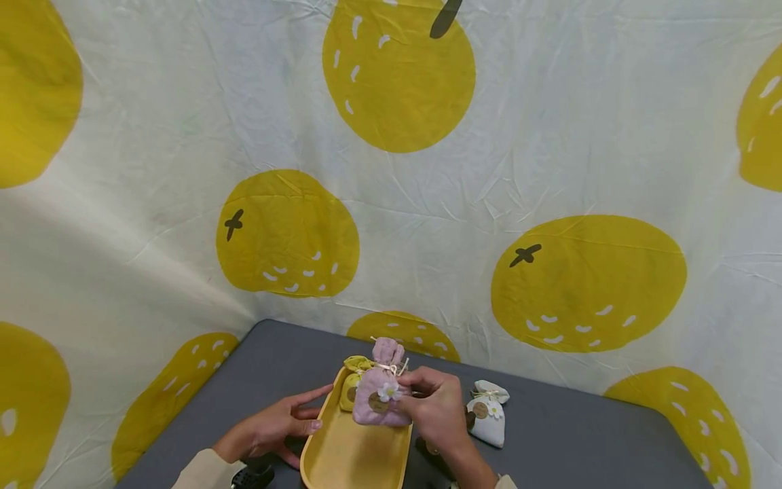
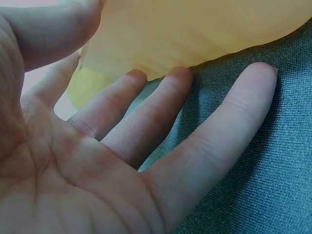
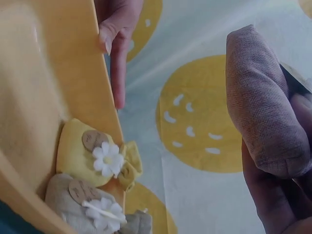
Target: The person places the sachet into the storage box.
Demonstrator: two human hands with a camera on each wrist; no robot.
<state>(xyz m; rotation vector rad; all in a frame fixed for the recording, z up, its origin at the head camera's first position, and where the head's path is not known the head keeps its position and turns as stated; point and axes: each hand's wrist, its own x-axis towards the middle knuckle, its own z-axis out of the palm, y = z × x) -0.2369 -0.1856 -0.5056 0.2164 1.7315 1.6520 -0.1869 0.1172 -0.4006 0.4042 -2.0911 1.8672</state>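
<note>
My right hand (image 1: 436, 404) pinches a pink drawstring sachet (image 1: 371, 401) by its side, above the far part of a yellow tray (image 1: 360, 451). The sachet has a white flower and a round brown tag; in the right wrist view its edge (image 3: 263, 97) shows. My left hand (image 1: 275, 424) rests at the tray's left side, thumb at the rim and fingers loosely extended; two fingertips (image 2: 178, 75) meet the outer wall in the left wrist view. Inside the tray lie a yellow sachet (image 3: 80, 153) and a grey-beige sachet (image 3: 68, 195), side by side at the far end.
A white sachet (image 1: 489, 418) with a flower and tag lies on the dark grey table (image 1: 574, 435), right of my right hand. Dark items (image 1: 430, 451) are partly hidden behind my right forearm. A cloth printed with yellow fruit (image 1: 427, 183) hangs behind the table.
</note>
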